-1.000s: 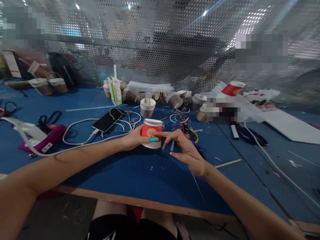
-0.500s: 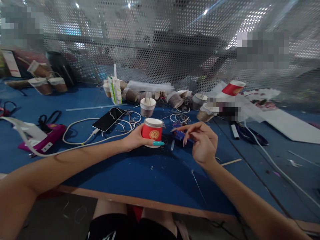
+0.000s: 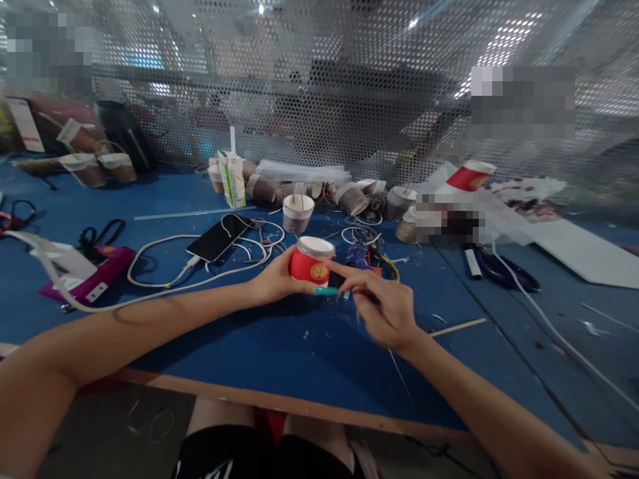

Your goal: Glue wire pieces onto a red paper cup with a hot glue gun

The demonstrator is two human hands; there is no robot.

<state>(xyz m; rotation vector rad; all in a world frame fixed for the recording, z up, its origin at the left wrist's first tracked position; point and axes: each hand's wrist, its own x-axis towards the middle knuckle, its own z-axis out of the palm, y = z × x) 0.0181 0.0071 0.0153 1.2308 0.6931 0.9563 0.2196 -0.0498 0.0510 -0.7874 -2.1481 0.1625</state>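
Observation:
A red paper cup [image 3: 304,265] with a gold emblem and a greyish band round its rim is held upright in my left hand [image 3: 274,278], just above the blue table. The thumb, with its long teal nail, lies across the cup's lower front. My right hand [image 3: 387,306] is at the cup's right side, index finger stretched out to the emblem and seeming to touch it; the other fingers are loosely bent and hold nothing visible. Partly hidden behind that hand lies a blue tool with an orange part [image 3: 358,257]. Behind the red cup stands a paper cup with a grey wrap [image 3: 298,214].
A phone [image 3: 219,239] on a white cable and a purple power strip [image 3: 92,276] lie to the left. Several wrapped cups and a carton [image 3: 232,179] line the mesh partition [image 3: 279,106]. To the right are a thin wooden stick [image 3: 459,326], dark-handled pliers or scissors [image 3: 509,269] and a white board [image 3: 584,249].
My right hand has moved left to the cup, its index finger now at the emblem. The cup in my left hand has shifted slightly right and turned a little.

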